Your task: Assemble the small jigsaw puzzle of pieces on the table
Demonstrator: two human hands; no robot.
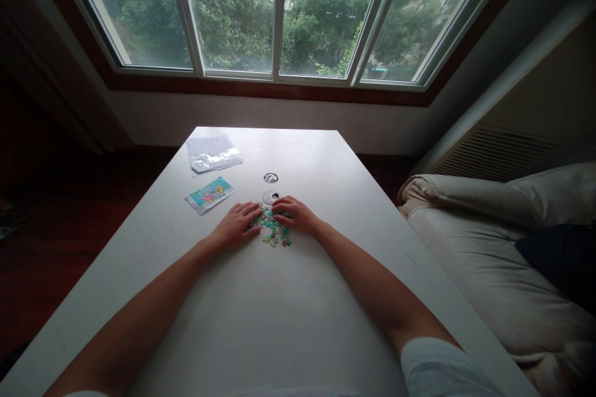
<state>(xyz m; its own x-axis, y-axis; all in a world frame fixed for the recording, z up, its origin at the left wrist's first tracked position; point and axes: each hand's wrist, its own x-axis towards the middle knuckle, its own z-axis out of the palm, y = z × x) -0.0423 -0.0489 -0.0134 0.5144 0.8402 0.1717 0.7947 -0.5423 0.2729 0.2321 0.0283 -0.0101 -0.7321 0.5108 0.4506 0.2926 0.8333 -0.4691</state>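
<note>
A small heap of colourful jigsaw puzzle pieces (275, 231) lies on the white table between my two hands. My left hand (236, 226) rests on the heap's left side, fingers stretched out and apart. From the right, my right hand (297, 214) reaches over the pieces with its fingers spread and slightly bent. Some pieces are hidden under the fingers. Just beyond the heap is a round metal-looking disc with a hole (271, 197), partly behind my right fingertips. A picture card (211, 195) in bright turquoise, pink and yellow lies to the left of my left hand.
A clear plastic bag with papers (214, 154) lies at the table's far left. Farther back is a second round silvery disc (270, 178). The white table (288, 322) narrows toward the window (277, 18). A pale sofa (484, 248) stands along the right side.
</note>
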